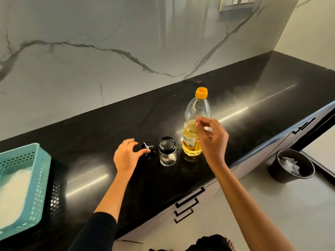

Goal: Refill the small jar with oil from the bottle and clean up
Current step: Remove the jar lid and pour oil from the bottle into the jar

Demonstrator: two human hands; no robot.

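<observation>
Two hands: both bare, above black counter [108, 134], nothing held in either.
L hand [126, 156]: fingers spread apart, hovering just left of the jar lid [147, 146]; fingertips near lid, can't tell if touching.
R hand [213, 140]: raised in front of the oil bottle [194, 127], fingers loosely curled, thumb + forefinger tips close together, not wrapped round bottle.
Small jar [167, 151]: clear glass w/ dark neck band, upright, mouth uncovered, looks empty; stands btwn lid and bottle, just left of bottle.
Jar lid: dark w/ metal spout part, lying on counter just left of jar.
Oil bottle: clear plastic, upright, orange cap [201, 92] on, yellow oil approx. lower half, label partly hidden by R hand.
Basket [39, 178]: teal, perforated, far left on counter, white stuff inside, well apart from jar.
Bin [291, 166]: dark, on floor right of counter, white crumpled material inside.
Backsplash [90, 51]: white marble w/ grey veins.
Drawers [188, 201]: below counter edge, dark handles.
</observation>
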